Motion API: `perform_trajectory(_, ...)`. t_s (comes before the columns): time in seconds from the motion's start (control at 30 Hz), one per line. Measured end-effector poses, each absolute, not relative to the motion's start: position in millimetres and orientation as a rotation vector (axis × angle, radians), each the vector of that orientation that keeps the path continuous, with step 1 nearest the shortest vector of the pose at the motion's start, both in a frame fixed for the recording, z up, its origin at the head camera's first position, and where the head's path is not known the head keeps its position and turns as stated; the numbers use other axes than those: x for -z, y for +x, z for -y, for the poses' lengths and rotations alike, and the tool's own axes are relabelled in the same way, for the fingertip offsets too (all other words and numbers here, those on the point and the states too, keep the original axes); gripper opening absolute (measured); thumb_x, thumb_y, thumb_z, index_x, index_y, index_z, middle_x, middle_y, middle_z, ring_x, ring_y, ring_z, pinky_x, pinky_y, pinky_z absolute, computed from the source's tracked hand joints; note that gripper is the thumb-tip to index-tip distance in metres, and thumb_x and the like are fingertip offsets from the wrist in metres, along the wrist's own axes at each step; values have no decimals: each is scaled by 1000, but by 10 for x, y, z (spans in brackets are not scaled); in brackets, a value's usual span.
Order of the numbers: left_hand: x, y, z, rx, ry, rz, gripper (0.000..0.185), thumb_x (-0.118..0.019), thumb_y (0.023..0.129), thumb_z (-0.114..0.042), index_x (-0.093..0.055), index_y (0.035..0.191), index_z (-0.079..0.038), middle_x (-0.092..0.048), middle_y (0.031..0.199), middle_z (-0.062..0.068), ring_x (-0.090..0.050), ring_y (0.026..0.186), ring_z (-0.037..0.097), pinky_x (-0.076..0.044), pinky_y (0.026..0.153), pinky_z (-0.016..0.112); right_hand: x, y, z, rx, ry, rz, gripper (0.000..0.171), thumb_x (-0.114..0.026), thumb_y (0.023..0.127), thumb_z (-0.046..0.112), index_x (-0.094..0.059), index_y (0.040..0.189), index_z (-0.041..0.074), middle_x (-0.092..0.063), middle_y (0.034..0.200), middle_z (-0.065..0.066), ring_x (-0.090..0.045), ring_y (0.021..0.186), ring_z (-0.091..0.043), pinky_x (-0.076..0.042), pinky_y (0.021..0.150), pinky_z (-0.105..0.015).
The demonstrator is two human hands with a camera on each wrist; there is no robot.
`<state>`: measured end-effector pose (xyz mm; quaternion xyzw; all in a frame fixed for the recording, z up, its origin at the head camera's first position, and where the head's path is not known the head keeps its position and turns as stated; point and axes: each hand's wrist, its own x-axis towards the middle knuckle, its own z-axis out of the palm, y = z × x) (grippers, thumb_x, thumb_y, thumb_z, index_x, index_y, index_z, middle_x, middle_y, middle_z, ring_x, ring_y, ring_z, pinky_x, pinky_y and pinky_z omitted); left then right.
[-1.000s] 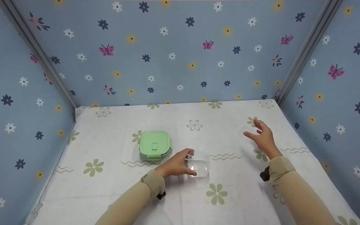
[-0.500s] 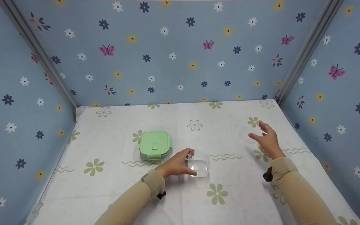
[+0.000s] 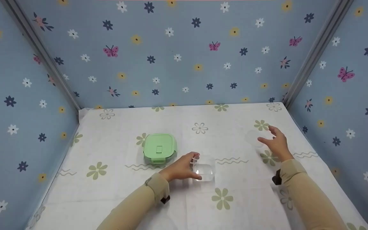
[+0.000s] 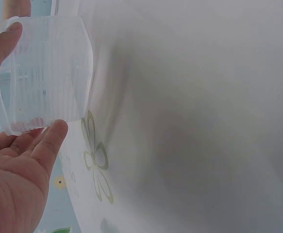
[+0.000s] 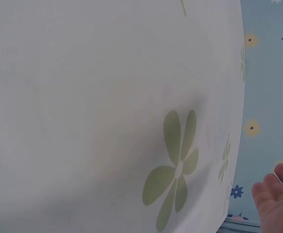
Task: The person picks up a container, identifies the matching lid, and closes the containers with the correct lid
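My left hand (image 3: pixel 180 167) grips a clear plastic container (image 3: pixel 205 170) near the middle of the table. In the left wrist view the thumb lies on one side of the container (image 4: pixel 49 73) and the fingers on the opposite side. Over the right part of the table is my right hand (image 3: pixel 277 143), thumb and fingers spread apart with nothing between them. Left of its thumb, a faint, clear round disc (image 3: pixel 253 138) lies on the cloth. Only part of the right hand (image 5: pixel 279 201) appears in the right wrist view.
A green-lidded box (image 3: pixel 160 147) with clip tabs stands left of the container, close to my left forearm. Patterned blue walls (image 3: pixel 184 64) enclose the back and both sides. White flowered cloth (image 3: pixel 145 204) covers the table.
My right hand has drawn to the right and slightly nearer, away from the clear disc, which shows more plainly now. The left hand and container have stayed in place.
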<state>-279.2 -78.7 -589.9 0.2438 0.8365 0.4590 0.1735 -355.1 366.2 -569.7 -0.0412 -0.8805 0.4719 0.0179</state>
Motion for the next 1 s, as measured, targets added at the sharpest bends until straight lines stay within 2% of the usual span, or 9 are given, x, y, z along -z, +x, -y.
perform_trajectory(0.27, 5896, -2793, 795, -1283, 689, -2387, 96, -97, 82, -26, -44, 157, 3, -57, 156, 22, -58, 142, 41, -46, 122, 54, 5707, -3602, -3702, -1389, -93, 2825, 90, -79, 101, 21, -25, 169, -3, -30, 175, -29, -23, 163, -50, -26, 133, -63)
perform_trajectory(0.73, 5906, -2792, 793, -1259, 689, -2407, 97, -97, 81, -29, -44, 157, 3, -57, 156, 21, -57, 143, 39, -44, 124, 53, 5787, -3667, -3714, -1306, -125, 2998, 96, -79, 100, 22, -19, 172, 1, -22, 177, -30, -19, 164, -52, -21, 133, -66)
perform_trajectory(1.0, 5873, -2774, 789, -1263, 682, -2404, 99, -98, 80, -27, -45, 157, 2, -58, 155, 22, -57, 143, 40, -44, 124, 54, 5863, -3719, -3770, -1211, -33, 3055, 92, -78, 100, 20, -22, 169, -6, -26, 172, -36, -24, 160, -57, -25, 130, -68)
